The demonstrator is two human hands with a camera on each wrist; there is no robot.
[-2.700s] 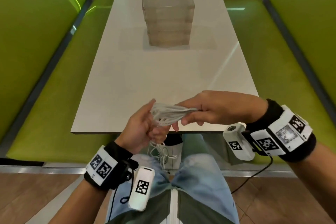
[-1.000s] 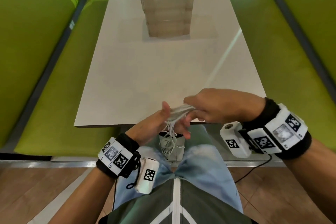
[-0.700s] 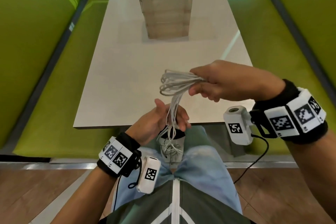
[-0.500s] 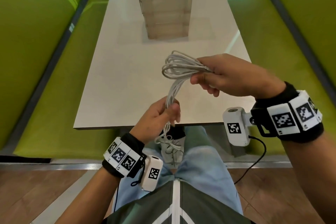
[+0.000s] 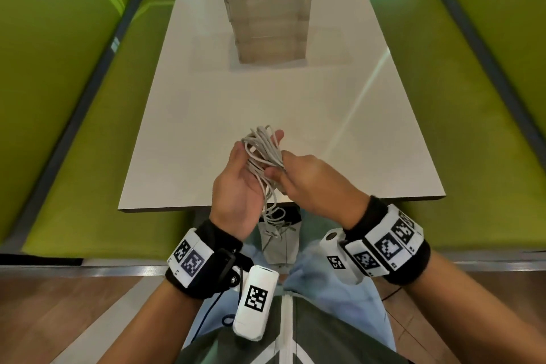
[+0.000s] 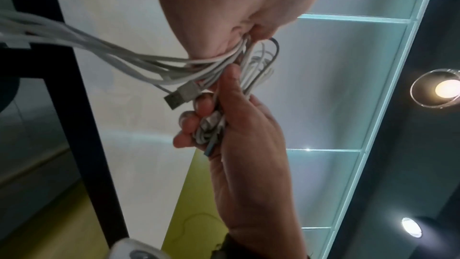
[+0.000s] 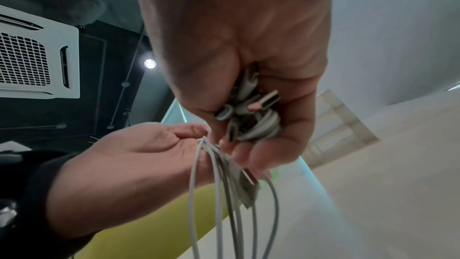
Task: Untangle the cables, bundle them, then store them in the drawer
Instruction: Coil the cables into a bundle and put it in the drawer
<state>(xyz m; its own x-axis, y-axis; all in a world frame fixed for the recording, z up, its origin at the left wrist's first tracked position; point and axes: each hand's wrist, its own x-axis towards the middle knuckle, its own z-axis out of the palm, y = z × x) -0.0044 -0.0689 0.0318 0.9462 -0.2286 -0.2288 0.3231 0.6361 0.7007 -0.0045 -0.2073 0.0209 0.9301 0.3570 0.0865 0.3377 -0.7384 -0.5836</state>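
head view gives us the layout: white table [image 5: 206,103], clear drawer unit [image 5: 267,9] standing far down it, well apart from our hands, green benches [image 5: 88,133] on both sides. drawers look closed, can't tell more. we hold the cables [image 5: 263,154] above the near table edge, between both hands. our left hand [image 5: 239,183] is palm up, fingers loosely extended under the looped bundle, one fingertip poking past the top of the loops. our right hand [image 5: 313,183] comes in from the right, fingers curled round the middle of the bundle. loose strands hang down from the hands toward our lap.

left wrist view shows what the head view hides: our right hand [image 6: 239,145] has fingers wrapped round several folded white strands, thumb pressed along them, and a usb plug [image 6: 181,95] sticks out free just beside the fingers. strands trail off to the left of that picture. the heel of the left hand [image 6: 224,7] touches the strands from above.

right wrist view shows the grip from below: right hand [image 7: 248,66] clutches a clump of folded cable ends [image 7: 248,117] in the curled fingers. left hand [image 7: 139,164] lies flat and relaxed just beside, strands running across its fingers and dropping straight down. a plug [image 7: 248,186] hangs among them. ceiling vent [image 7: 32,56] only shows here.
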